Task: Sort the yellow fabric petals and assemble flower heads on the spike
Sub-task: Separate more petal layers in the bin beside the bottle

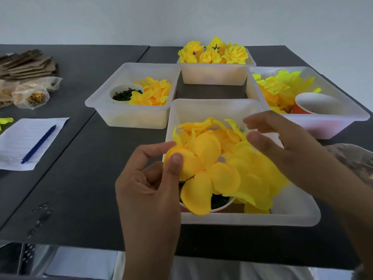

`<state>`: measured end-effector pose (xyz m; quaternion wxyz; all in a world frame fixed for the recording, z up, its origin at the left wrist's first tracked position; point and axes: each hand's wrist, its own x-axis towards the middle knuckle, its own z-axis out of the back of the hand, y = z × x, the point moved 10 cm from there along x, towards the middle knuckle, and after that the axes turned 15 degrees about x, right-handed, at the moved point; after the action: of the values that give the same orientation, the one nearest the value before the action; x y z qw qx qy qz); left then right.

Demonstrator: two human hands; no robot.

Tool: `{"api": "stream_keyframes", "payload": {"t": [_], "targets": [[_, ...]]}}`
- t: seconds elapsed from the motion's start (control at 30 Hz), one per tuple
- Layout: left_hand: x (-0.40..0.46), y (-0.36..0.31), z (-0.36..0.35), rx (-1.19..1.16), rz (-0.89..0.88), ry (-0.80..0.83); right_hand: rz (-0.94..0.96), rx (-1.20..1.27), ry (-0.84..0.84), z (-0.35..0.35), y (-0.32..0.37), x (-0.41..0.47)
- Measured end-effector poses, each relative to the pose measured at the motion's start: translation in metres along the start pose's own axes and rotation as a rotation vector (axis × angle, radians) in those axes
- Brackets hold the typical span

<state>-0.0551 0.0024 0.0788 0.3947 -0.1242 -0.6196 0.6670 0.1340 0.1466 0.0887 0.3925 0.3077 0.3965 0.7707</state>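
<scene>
My left hand (149, 178) pinches a yellow fabric petal layer (201, 168) between thumb and forefinger, held over the near translucent bin (302, 217). My right hand (282, 150) hovers just right of it over the loose petal pile (252, 168), fingers relaxed and spread, holding nothing that I can see. A paper cup of dark green pieces (220, 203) sits in the bin under the petals. No spike is visible. Finished yellow flower heads (214, 52) fill the far bin.
The left bin (96, 104) holds small petals and a white cup of green bits (125, 93). The right bin (353, 114) holds larger petals and an orange cup (310, 104). Paper with a blue pen (38, 142), plastic bags and cardboard lie at the left.
</scene>
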Motion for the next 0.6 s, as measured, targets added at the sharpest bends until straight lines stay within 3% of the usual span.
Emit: {"api": "stream_keyframes", "payload": {"t": [0.2, 0.33, 0.4, 0.53, 0.6], "targets": [[-0.003, -0.011, -0.004, 0.025, -0.057, -0.044, 0.125, 0.121, 0.209, -0.052, 0.044, -0.018], [-0.005, -0.011, -0.009, -0.009, -0.04, -0.027, -0.126, 0.377, 0.335, -0.085, 0.027, -0.019], [-0.004, -0.005, -0.013, -0.073, 0.014, 0.046, -0.171, 0.465, 0.305, -0.08, 0.021, -0.016], [-0.008, -0.005, -0.037, -0.162, 0.075, 0.382, -0.175, 0.463, 0.283, -0.064, 0.014, -0.01], [-0.007, -0.012, -0.035, -0.129, 0.023, 0.395, -0.178, 0.483, 0.317, -0.063, 0.016, -0.01]]}}
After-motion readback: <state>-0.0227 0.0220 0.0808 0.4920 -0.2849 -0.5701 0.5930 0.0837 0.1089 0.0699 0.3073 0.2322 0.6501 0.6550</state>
